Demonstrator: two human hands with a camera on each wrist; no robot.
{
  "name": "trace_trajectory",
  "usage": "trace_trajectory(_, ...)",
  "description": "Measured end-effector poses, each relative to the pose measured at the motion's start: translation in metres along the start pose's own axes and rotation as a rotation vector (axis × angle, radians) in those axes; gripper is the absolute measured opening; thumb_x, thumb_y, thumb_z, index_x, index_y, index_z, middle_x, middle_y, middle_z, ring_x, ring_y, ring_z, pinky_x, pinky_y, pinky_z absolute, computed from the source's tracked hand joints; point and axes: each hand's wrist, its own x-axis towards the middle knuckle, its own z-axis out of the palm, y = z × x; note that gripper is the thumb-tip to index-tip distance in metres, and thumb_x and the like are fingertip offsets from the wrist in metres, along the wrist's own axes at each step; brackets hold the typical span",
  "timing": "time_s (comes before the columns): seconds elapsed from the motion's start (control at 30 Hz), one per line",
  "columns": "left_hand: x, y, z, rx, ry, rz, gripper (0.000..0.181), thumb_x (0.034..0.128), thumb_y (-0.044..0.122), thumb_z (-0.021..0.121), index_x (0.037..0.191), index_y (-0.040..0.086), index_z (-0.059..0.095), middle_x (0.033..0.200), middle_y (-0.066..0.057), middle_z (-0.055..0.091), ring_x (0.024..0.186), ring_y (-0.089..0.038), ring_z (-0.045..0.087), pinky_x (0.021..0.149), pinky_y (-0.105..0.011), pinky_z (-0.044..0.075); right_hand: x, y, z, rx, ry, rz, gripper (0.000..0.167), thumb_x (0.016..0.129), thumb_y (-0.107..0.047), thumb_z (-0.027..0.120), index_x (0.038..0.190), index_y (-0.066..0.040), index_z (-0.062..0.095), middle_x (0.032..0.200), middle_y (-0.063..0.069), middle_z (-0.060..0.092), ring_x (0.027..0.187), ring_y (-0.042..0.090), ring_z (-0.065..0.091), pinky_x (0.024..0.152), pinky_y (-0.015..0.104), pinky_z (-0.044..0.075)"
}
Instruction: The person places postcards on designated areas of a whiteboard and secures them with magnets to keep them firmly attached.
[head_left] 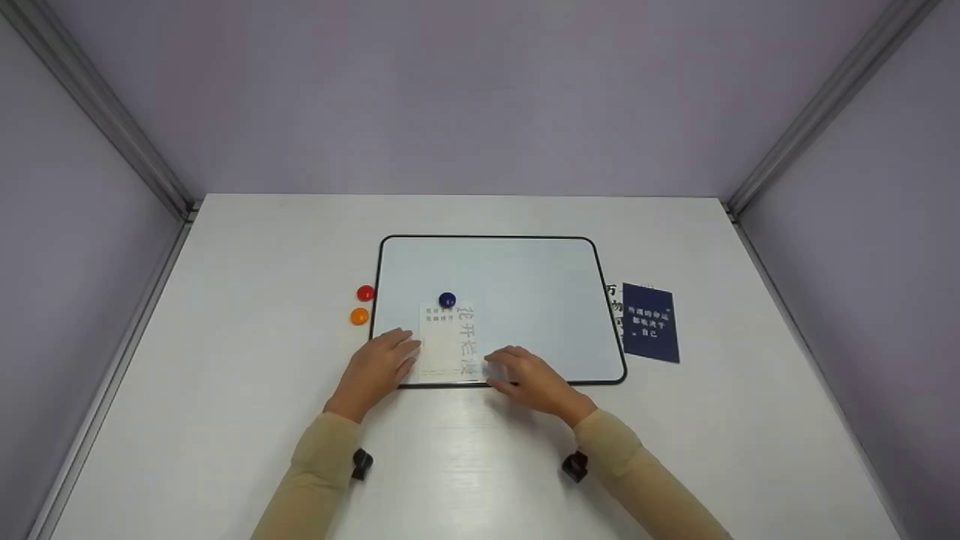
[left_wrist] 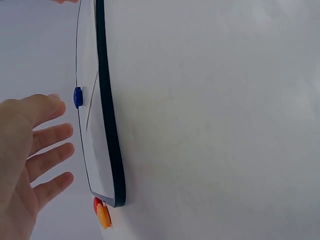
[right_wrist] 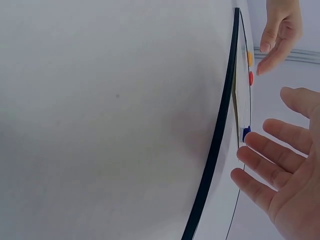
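A white card [head_left: 442,345] with grey characters lies on the lower left of a black-framed whiteboard [head_left: 536,300]. A round blue magnet [head_left: 447,300] sits at the card's top edge. My left hand [head_left: 377,371] is over the board's lower left corner, left of the card; in the left wrist view its fingers [left_wrist: 52,162] are spread and hold nothing. To the card's right is my right hand [head_left: 534,380], above the board's near edge. The right wrist view shows its fingers [right_wrist: 272,167] apart and relaxed, with nothing between them.
A red magnet [head_left: 365,293] and an orange magnet [head_left: 359,316] lie on the white table [head_left: 277,285] just left of the board. Right of it, a dark blue card [head_left: 650,322] with white characters partly covers white paper [head_left: 615,306]. Walls stand around the table.
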Motion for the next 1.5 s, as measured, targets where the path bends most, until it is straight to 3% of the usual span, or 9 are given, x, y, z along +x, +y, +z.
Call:
trace_trajectory(0.13, -0.004, -0.003, 0.003, 0.002, -0.019, 0.023, 0.038, 0.0928, 0.027, 0.063, 0.128, 0.012, 0.063, 0.138, -0.006, 0.060, 0.132, -0.024, 0.054, 0.112, -0.041, 0.044, -0.002, 0.002, -0.001, 0.006, -0.004, 0.015, 0.040, 0.095, -0.025, 0.060, 0.128, -0.001, 0.059, 0.127, 0.015, 0.063, 0.119, 0.029, 0.060, 0.103, 0.045, 0.050)
trace_trajectory(0.27, -0.008, -0.006, 0.005, 0.015, -0.076, 0.042, 0.045, 0.0941, 0.033, 0.060, 0.135, 0.015, 0.056, 0.146, -0.006, 0.052, 0.138, -0.025, 0.047, 0.116, -0.043, 0.039, -0.005, 0.005, -0.001, 0.020, 0.001, 0.016, 0.039, 0.095, -0.024, 0.059, 0.127, -0.001, 0.059, 0.126, 0.016, 0.063, 0.118, 0.031, 0.060, 0.103, 0.045, 0.050)
trace_trajectory(0.5, -0.011, -0.011, 0.004, -0.017, -0.207, 0.014, 0.056, 0.0962, 0.043, 0.053, 0.145, 0.019, 0.044, 0.157, -0.006, 0.036, 0.148, -0.027, 0.031, 0.122, -0.047, 0.029, -0.009, 0.007, -0.004, 0.045, 0.004, 0.054, 0.039, 0.095, -0.025, 0.060, 0.128, -0.003, 0.059, 0.127, 0.014, 0.062, 0.118, 0.030, 0.060, 0.103, 0.045, 0.050)
trace_trajectory(0.6, -0.012, -0.013, 0.005, -0.024, -0.233, 0.015, 0.057, 0.0964, 0.045, 0.052, 0.146, 0.019, 0.042, 0.159, -0.007, 0.032, 0.150, -0.028, 0.028, 0.123, -0.048, 0.027, -0.012, 0.009, -0.006, 0.049, 0.013, 0.060, 0.039, 0.095, -0.024, 0.060, 0.127, -0.003, 0.059, 0.127, 0.014, 0.063, 0.117, 0.029, 0.060, 0.102, 0.045, 0.051)
trace_trajectory(0.83, -0.015, -0.016, 0.007, -0.063, -0.230, 0.015, 0.058, 0.0952, 0.043, 0.055, 0.146, 0.018, 0.043, 0.159, -0.008, 0.031, 0.150, -0.030, 0.028, 0.122, -0.047, 0.028, -0.016, 0.016, -0.010, 0.090, 0.040, 0.094, 0.037, 0.095, -0.023, 0.061, 0.126, -0.004, 0.060, 0.125, 0.014, 0.064, 0.113, 0.029, 0.062, 0.100, 0.046, 0.051)
trace_trajectory(1.5, -0.017, -0.016, 0.007, -0.109, -0.215, 0.003, 0.059, 0.0938, 0.044, 0.057, 0.146, 0.020, 0.043, 0.159, -0.007, 0.033, 0.150, -0.028, 0.028, 0.123, -0.047, 0.027, -0.019, 0.026, -0.024, 0.167, 0.050, 0.163, 0.038, 0.095, -0.024, 0.060, 0.126, -0.003, 0.061, 0.128, 0.015, 0.064, 0.125, 0.032, 0.057, 0.110, 0.050, 0.044)
